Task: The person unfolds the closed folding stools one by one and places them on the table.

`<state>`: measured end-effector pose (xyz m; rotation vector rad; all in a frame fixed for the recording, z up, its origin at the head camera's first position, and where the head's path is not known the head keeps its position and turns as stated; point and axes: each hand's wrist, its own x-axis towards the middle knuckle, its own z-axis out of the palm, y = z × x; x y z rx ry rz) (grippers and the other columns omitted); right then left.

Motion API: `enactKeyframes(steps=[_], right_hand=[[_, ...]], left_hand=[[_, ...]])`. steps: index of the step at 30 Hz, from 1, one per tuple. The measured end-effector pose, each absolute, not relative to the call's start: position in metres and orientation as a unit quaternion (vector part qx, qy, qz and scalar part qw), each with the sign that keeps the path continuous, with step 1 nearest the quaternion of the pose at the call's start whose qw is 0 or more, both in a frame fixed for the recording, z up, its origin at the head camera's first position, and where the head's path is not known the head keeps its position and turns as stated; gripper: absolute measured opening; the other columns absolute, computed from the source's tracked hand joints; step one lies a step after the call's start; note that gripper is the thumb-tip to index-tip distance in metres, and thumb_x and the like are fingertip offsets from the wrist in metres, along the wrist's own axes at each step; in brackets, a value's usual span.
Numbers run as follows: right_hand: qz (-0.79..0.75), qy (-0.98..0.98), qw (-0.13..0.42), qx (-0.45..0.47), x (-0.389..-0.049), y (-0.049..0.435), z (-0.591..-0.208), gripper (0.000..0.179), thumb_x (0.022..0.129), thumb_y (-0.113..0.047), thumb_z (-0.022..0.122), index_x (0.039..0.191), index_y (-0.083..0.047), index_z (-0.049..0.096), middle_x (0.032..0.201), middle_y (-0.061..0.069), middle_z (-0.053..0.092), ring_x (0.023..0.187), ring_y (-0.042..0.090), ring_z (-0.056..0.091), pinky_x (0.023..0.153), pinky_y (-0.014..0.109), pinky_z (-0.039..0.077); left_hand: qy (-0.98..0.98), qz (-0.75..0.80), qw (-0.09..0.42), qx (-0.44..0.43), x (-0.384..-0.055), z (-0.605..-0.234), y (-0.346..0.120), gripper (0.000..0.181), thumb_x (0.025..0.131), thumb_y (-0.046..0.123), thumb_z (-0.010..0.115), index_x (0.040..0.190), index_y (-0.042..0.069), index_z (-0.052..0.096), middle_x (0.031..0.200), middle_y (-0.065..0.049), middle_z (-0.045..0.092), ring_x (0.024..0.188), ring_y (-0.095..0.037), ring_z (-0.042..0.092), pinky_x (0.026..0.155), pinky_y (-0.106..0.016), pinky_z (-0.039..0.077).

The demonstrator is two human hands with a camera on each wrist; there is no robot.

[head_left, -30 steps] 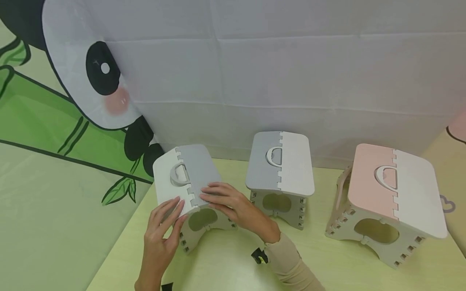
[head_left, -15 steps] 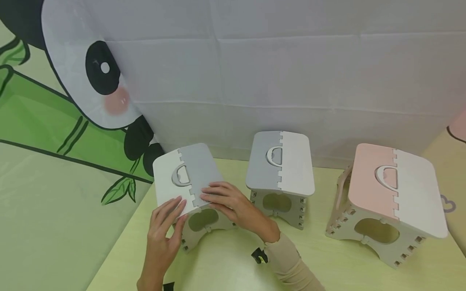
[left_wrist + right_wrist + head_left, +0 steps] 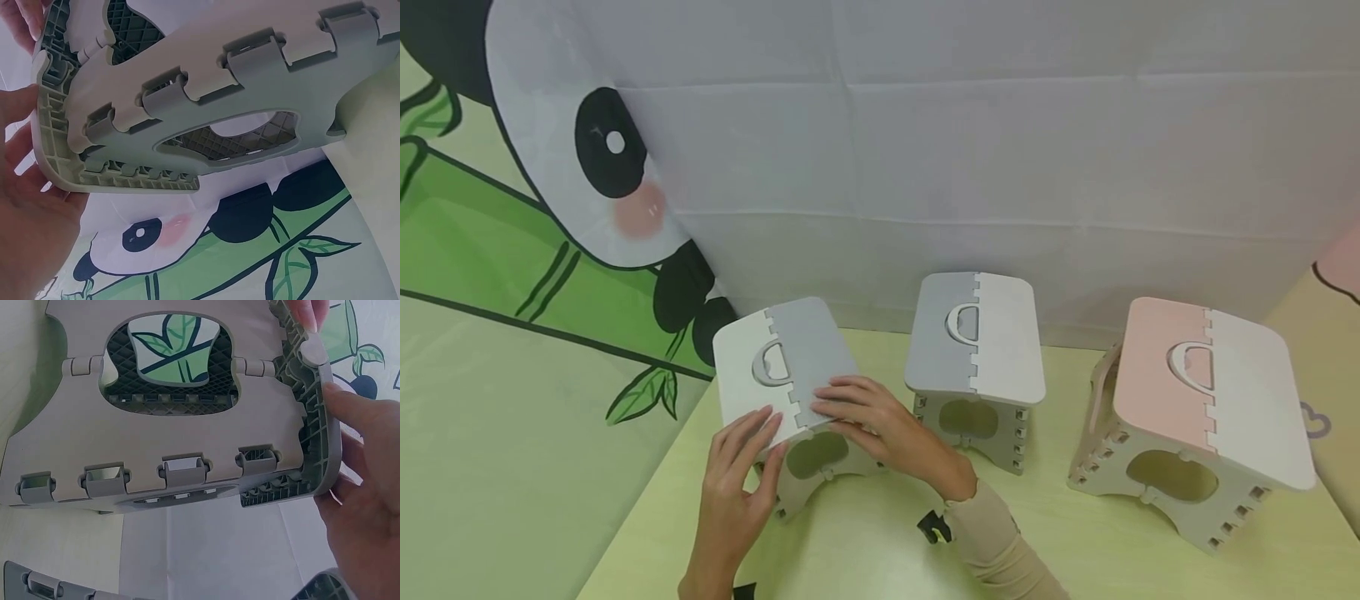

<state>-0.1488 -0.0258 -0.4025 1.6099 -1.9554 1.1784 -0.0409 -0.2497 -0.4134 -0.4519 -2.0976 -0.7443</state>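
A folding step stool [image 3: 816,350] with a white and grey top stands at the left, its carry handle lying at the middle seam. My left hand [image 3: 733,492] rests on the white half at the front corner, fingers stretched over the top and thumb by the front edge. On the grey half lies my right hand [image 3: 880,421], its fingers spread across the front corner. The left wrist view shows the ribbed underside of the stool's rim [image 3: 56,150] beside the left fingers. In the right wrist view the right thumb touches the rim [image 3: 331,437]; the other fingers are partly hidden behind it.
A second grey and white folding stool [image 3: 973,333] stands at the middle back. Farther right is a larger pink and white stool [image 3: 1165,375]. All stand on a pale yellow-green table [image 3: 1000,517], against a cloth backdrop [image 3: 962,158] with a printed panda and bamboo.
The left stool has turned very slightly under the hands since a second ago, and the left hand has shifted a little with it. The other two stools stay put.
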Motion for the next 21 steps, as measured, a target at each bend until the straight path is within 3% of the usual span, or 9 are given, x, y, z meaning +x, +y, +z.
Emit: enactKeyframes(steps=[21], right_hand=[[0.436, -0.698, 0.183, 0.537, -0.144, -0.013, -0.401, 0.028, 0.095, -0.002, 0.073, 0.122, -0.003, 0.069, 0.13, 0.011, 0.063, 0.128, 0.027, 0.055, 0.11, 0.032, 0.046]], left_hand=[[-0.827, -0.274, 0.46, -0.17, -0.047, -0.401, -0.231, 0.04, 0.103, 0.034, 0.065, 0.114, -0.003, 0.074, 0.114, -0.02, 0.07, 0.1, -0.04, 0.057, 0.1, -0.023, 0.037]])
